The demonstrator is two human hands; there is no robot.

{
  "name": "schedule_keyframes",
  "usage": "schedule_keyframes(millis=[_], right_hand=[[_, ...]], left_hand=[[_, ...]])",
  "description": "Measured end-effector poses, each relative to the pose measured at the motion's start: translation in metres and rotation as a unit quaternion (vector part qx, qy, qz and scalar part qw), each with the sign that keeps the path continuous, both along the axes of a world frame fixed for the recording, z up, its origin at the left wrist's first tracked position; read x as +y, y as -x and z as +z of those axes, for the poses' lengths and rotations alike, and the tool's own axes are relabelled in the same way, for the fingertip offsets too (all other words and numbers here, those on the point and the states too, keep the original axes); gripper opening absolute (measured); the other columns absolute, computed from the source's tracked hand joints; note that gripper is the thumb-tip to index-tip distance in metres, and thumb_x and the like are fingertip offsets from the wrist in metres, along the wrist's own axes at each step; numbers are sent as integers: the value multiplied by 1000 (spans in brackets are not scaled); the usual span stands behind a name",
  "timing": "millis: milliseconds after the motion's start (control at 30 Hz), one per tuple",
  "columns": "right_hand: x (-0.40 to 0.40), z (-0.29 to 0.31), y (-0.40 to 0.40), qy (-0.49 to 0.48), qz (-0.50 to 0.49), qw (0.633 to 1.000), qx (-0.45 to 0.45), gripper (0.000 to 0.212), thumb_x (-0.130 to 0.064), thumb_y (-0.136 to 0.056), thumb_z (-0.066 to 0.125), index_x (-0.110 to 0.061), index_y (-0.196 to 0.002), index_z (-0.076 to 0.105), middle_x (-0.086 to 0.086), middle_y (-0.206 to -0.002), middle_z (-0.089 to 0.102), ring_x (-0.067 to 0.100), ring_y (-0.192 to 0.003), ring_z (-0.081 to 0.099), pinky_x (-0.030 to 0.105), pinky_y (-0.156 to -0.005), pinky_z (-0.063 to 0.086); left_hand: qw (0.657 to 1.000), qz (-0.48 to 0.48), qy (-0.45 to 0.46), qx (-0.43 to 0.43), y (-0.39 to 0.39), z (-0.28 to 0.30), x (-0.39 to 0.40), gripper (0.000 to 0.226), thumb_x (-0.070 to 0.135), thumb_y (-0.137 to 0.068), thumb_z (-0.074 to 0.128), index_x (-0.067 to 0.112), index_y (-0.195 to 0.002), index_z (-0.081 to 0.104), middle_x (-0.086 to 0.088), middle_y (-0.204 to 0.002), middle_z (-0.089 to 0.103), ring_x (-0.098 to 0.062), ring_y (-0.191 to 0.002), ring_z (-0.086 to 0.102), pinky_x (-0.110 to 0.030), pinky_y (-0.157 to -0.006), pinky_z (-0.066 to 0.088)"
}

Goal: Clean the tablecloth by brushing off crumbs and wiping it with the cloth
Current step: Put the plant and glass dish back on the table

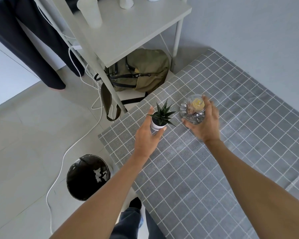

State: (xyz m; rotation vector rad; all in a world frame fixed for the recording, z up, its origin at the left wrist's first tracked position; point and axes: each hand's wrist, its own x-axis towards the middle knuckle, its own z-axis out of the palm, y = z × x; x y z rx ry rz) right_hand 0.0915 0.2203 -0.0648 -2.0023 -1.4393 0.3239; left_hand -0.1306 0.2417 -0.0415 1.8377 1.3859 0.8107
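Note:
A grey tablecloth (214,169) with a white grid covers the table on the right. Near its far left corner is a small succulent in a white pot (157,125). My left hand (148,135) holds the pot between thumb and fingers. My right hand (205,123) grips a clear glass bowl (192,109) of wrapped sweets from its right side. I cannot tell whether the pot and bowl touch the cloth or are lifted off it.
A black waste bin (87,176) with a dark liner stands on the floor left of the table. Beyond the corner are a white shelf unit (133,37) holding cups, an olive backpack (145,73) under it, and white cables (64,156) on the floor. A person's dark-trousered legs (24,40) are at the upper left.

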Motion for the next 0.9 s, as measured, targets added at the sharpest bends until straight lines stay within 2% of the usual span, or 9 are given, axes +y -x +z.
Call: schedule_keyframes(millis=[67, 200, 267, 367, 433, 567, 667, 767, 900], right_hand=[[-15, 0, -1, -14, -18, 1000, -16, 105, -53, -65, 82, -11, -146, 30, 17, -136, 44, 33, -127, 39, 48, -109, 29], [-53, 0, -9, -21, -71, 997, -28, 103, -57, -65, 79, -10, -144, 31, 16, -128, 47, 32, -120, 45, 50, -106, 37], [-75, 1, -14, -21, -102, 994, -25, 102, -60, -66, 75, -10, -143, 32, 16, -125, 47, 33, -116, 47, 51, -104, 37], [-113, 5, -21, -10, -141, 990, -21, 100, -63, -66, 68, -11, -143, 32, 17, -121, 48, 33, -112, 47, 50, -104, 35], [-139, 9, -27, -1, -170, 985, -27, 99, -60, -66, 71, -13, -143, 32, 17, -120, 48, 35, -112, 46, 51, -104, 35], [-190, 11, -40, 1, -231, 972, -51, 100, -47, -65, 83, -13, -144, 32, 18, -120, 49, 37, -110, 48, 54, -100, 39], [-223, 12, -50, 5, -272, 961, -53, 100, -47, -66, 82, -16, -145, 29, 20, -122, 49, 40, -114, 47, 55, -102, 37], [-254, 15, -62, -5, -321, 945, -59, 98, -48, -65, 79, -12, -144, 32, 18, -117, 50, 36, -108, 49, 54, -99, 39], [-287, 12, -81, 5, -367, 929, -49, 97, -53, -66, 74, -15, -144, 29, 19, -121, 50, 39, -112, 48, 55, -100, 37]], left_hand=[[1000, -7, -4, 7, -1, 3, 0, 78, 27, -83, 73, 11, -148, 32, -3, -123, 65, -12, -110, 60, 1, -88, 33], [999, -33, -12, 20, -8, 10, 1, 78, 28, -83, 73, 14, -148, 31, -3, -124, 64, -11, -111, 59, -20, -92, 47], [998, -52, -26, 27, -14, 11, 0, 78, 27, -83, 73, 12, -148, 32, -4, -126, 63, -15, -113, 60, -26, -93, 49], [996, -79, -24, 32, -27, 12, -3, 74, 25, -84, 72, 10, -146, 34, -4, -129, 60, -19, -116, 58, -22, -94, 45], [994, -100, -27, 31, -40, 13, -7, 75, 23, -84, 72, 9, -146, 33, -6, -132, 58, -21, -120, 55, -21, -96, 42], [988, -148, -28, 34, -70, 15, -24, 76, 21, -83, 72, 10, -147, 32, -7, -131, 59, -23, -117, 58, -29, -94, 47], [981, -184, -47, 43, -95, 16, -41, 75, 22, -83, 73, 9, -146, 34, -7, -127, 62, -24, -113, 60, -31, -90, 49], [974, -217, -47, 44, -125, 18, -62, 76, 23, -83, 72, 12, -147, 33, -8, -124, 63, -26, -108, 62, -38, -86, 52], [964, -260, -47, 39, -165, 18, -88, 76, 20, -84, 71, 13, -148, 31, -8, -126, 63, -30, -108, 62, -41, -87, 52]])
